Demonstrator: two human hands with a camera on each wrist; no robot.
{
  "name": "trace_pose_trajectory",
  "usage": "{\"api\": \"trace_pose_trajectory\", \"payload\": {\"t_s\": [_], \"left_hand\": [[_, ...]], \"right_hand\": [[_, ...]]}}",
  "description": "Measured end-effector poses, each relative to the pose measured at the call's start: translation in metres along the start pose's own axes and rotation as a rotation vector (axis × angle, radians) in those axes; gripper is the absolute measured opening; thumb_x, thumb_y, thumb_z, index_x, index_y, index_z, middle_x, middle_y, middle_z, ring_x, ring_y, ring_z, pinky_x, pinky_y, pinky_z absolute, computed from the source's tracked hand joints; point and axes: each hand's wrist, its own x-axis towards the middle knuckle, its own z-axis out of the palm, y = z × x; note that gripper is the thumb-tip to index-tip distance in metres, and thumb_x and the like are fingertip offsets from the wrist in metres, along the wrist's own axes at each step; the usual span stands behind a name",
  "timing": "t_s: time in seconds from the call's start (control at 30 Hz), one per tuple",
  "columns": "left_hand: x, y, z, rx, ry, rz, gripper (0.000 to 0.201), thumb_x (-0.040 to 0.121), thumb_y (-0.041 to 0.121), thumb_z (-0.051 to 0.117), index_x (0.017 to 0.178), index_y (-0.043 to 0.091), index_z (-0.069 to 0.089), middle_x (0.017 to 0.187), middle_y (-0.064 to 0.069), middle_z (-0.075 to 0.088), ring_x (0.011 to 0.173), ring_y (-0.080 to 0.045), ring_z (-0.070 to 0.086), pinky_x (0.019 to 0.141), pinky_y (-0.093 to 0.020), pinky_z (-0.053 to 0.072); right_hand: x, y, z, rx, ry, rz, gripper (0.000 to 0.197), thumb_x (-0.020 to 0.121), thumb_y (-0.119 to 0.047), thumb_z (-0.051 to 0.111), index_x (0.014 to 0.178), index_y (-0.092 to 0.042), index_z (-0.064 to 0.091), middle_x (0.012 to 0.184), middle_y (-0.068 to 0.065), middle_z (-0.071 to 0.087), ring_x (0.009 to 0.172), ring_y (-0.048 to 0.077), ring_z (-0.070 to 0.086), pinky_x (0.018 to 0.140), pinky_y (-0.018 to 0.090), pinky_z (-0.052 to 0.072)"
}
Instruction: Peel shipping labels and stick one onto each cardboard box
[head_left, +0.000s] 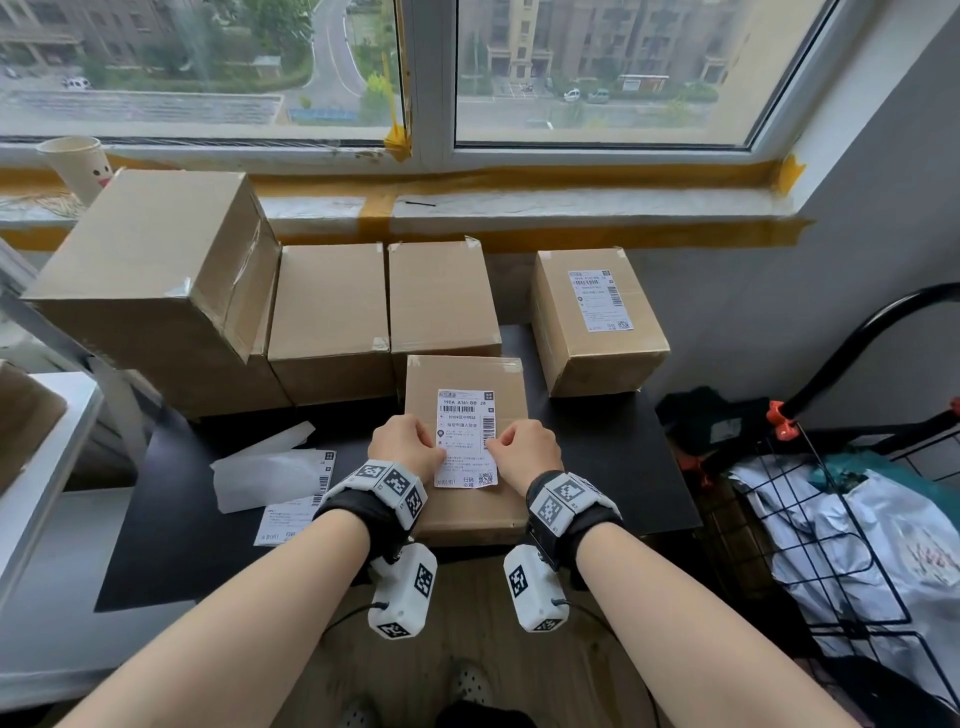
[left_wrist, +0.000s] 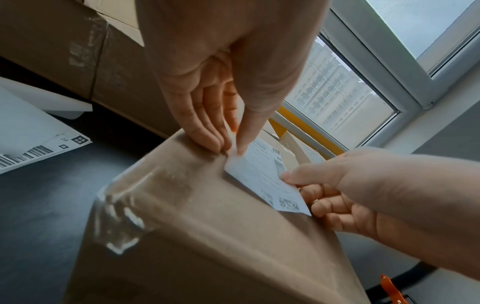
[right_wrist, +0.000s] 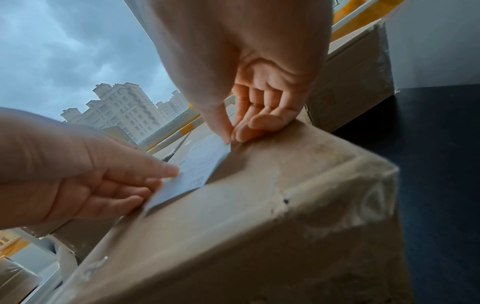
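Observation:
A small cardboard box (head_left: 467, 374) lies on the black table in front of me. A white shipping label (head_left: 466, 415) lies over its top, its near end lifted a little off the cardboard. My left hand (head_left: 408, 444) pinches the label's left edge between thumb and fingers (left_wrist: 207, 135). My right hand (head_left: 524, 449) pinches the right edge the same way (right_wrist: 241, 131). The same label (left_wrist: 265, 179) shows slightly raised in the left wrist view. Behind stand several plain boxes (head_left: 332, 301), and one box at the right (head_left: 597, 322) carries a label.
Loose backing paper (head_left: 265, 480) and more label sheets (head_left: 291, 512) lie on the black table (head_left: 623, 457) at my left. A paper cup (head_left: 78, 166) stands on the window sill. A black wire cart (head_left: 857, 519) with bags stands at the right.

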Motion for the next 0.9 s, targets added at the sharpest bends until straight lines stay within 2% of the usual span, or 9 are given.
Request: {"api": "trace_pose_trajectory", "payload": {"t_s": [0.1, 0.2, 0.3, 0.37, 0.43, 0.53, 0.6, 0.77, 0.9], "left_hand": [[0.001, -0.004, -0.003, 0.004, -0.021, 0.009, 0.013, 0.076, 0.022, 0.071, 0.074, 0.015, 0.061, 0.085, -0.002, 0.063, 0.088, -0.021, 0.062, 0.075, -0.028, 0.049], [0.001, -0.010, -0.007, -0.016, -0.044, 0.023, 0.015, 0.073, 0.022, 0.075, 0.076, 0.015, 0.062, 0.086, -0.002, 0.065, 0.087, -0.020, 0.063, 0.077, -0.030, 0.052], [0.002, -0.021, -0.013, -0.048, -0.059, 0.049, 0.029, 0.068, 0.023, 0.079, 0.089, 0.016, 0.060, 0.087, -0.001, 0.062, 0.086, -0.019, 0.060, 0.072, -0.029, 0.048], [0.003, -0.029, -0.018, -0.060, -0.081, 0.069, 0.049, 0.065, 0.024, 0.082, 0.106, 0.019, 0.055, 0.090, 0.000, 0.057, 0.085, -0.017, 0.056, 0.070, -0.026, 0.041], [0.005, -0.036, -0.022, -0.070, -0.118, 0.068, 0.072, 0.063, 0.025, 0.084, 0.124, 0.024, 0.047, 0.108, -0.003, 0.056, 0.096, -0.017, 0.054, 0.079, -0.028, 0.042], [0.009, -0.046, -0.023, -0.118, -0.200, 0.046, 0.088, 0.061, 0.025, 0.086, 0.137, 0.025, 0.041, 0.129, -0.006, 0.053, 0.116, -0.022, 0.054, 0.100, -0.037, 0.044], [0.012, -0.050, -0.021, -0.141, -0.269, 0.028, 0.084, 0.063, 0.027, 0.085, 0.137, 0.023, 0.045, 0.132, -0.006, 0.055, 0.119, -0.021, 0.054, 0.104, -0.039, 0.043], [0.014, -0.052, -0.016, -0.288, -0.397, -0.052, 0.080, 0.073, 0.020, 0.078, 0.142, 0.023, 0.038, 0.109, -0.013, 0.067, 0.098, -0.027, 0.066, 0.087, -0.041, 0.055], [0.014, -0.052, -0.011, -0.369, -0.423, -0.086, 0.080, 0.076, 0.016, 0.075, 0.144, 0.026, 0.034, 0.110, -0.015, 0.066, 0.097, -0.030, 0.066, 0.085, -0.047, 0.056]], "right_hand": [[-0.001, -0.002, -0.002, -0.024, -0.003, 0.000, 0.017, 0.088, -0.030, 0.060, 0.081, -0.015, 0.065, 0.098, 0.007, 0.070, 0.089, 0.024, 0.064, 0.070, 0.029, 0.048], [-0.004, -0.004, -0.003, -0.095, 0.033, -0.005, 0.022, 0.088, -0.032, 0.060, 0.096, -0.012, 0.064, 0.105, 0.007, 0.066, 0.097, 0.027, 0.062, 0.076, 0.034, 0.049], [-0.004, -0.007, 0.000, -0.287, 0.135, -0.236, 0.033, 0.092, -0.031, 0.053, 0.118, -0.011, 0.051, 0.123, 0.007, 0.054, 0.112, 0.024, 0.051, 0.093, 0.036, 0.043], [-0.002, -0.011, 0.007, -0.375, 0.033, -0.399, 0.048, 0.096, -0.032, 0.043, 0.139, -0.011, 0.037, 0.146, 0.008, 0.037, 0.133, 0.023, 0.037, 0.109, 0.037, 0.029], [0.001, -0.018, 0.017, -0.423, -0.142, -0.451, 0.058, 0.099, -0.035, 0.035, 0.149, -0.012, 0.017, 0.159, 0.004, 0.013, 0.147, 0.019, 0.012, 0.119, 0.035, 0.010], [0.005, -0.027, 0.031, -0.449, -0.278, -0.474, 0.061, 0.101, -0.039, 0.028, 0.151, -0.017, 0.003, 0.161, 0.000, -0.003, 0.148, 0.014, -0.002, 0.119, 0.033, -0.001], [0.007, -0.032, 0.036, -0.456, -0.314, -0.503, 0.061, 0.101, -0.041, 0.026, 0.151, -0.019, 0.000, 0.161, -0.003, -0.006, 0.148, 0.013, -0.005, 0.119, 0.031, -0.002], [0.020, -0.025, 0.027, -0.457, -0.273, -0.437, 0.065, 0.100, -0.043, 0.025, 0.151, -0.017, -0.007, 0.160, -0.002, -0.011, 0.147, 0.012, -0.008, 0.118, 0.029, -0.003], [0.018, -0.011, 0.017, -0.478, -0.249, -0.359, 0.065, 0.101, -0.043, 0.022, 0.150, -0.014, -0.009, 0.160, 0.000, -0.013, 0.147, 0.012, -0.009, 0.119, 0.029, -0.005]]}}
